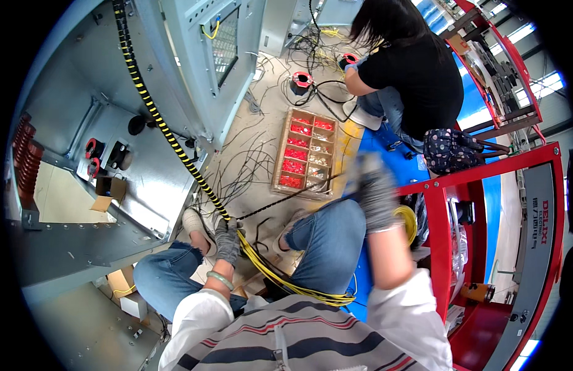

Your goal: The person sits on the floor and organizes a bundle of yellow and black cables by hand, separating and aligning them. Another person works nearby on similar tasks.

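A long bundle of yellow and black wires [158, 117], wound in black spiral wrap, hangs down from the upper left to between my knees. My gloved left hand [226, 241] is closed around it where the wrapping ends. Below that hand the loose yellow wires [317, 295] run across my lap to the right. From the bundle a narrow black strip of spiral wrap [286, 197] stretches straight toward my right hand [375, 195]. That hand, also gloved, is raised beyond my right knee and smeared by motion; the taut strip leads into it, though its fingers are unclear.
A divided box [275, 176] of red and clear small parts stands on the floor ahead. Another person [416, 68] crouches at the far right beside cables and black-and-red rings [301, 80]. A grey metal cabinet [70, 247] stands left, a red rack [436, 216] right.
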Demonstrator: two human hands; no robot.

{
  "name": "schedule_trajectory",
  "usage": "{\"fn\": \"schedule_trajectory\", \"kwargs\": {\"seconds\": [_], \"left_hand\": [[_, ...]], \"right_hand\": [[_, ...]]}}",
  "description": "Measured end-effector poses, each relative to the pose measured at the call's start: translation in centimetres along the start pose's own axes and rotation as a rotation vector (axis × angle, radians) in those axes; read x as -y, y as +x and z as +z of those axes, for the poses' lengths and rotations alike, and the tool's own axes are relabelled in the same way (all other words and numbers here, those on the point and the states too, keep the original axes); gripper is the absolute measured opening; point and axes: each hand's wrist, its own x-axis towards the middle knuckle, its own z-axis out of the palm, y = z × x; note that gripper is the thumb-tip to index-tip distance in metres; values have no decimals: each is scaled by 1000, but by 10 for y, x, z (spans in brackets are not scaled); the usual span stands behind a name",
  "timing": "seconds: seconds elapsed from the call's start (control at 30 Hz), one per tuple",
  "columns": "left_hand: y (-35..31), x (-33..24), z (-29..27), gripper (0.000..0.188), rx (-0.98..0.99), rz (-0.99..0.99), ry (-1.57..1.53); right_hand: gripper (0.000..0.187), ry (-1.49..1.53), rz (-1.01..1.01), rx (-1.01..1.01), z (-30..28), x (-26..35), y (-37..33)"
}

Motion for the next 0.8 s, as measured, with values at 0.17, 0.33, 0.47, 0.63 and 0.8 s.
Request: {"fn": "schedule_trajectory", "kwargs": {"seconds": [0.17,0.33,0.47,0.63,0.8], "left_hand": [[10,9,-5,12,-84,122,70],[13,10,-19,8,-174,177,35],[26,24,-13,11,-148,226,29],[15,18,-26,16,-94,233,264],[15,21,-50,26,211,372,454]], "right_hand": [[42,409,-534,-254,-172,159,-8],[37,199,-701,-676,-252,218,-13],[21,-125,-470,-526,-192,106,16],[23,-795,-438,244,-8,21,46],[30,-1099,-338,792,99,-75,37]]}}
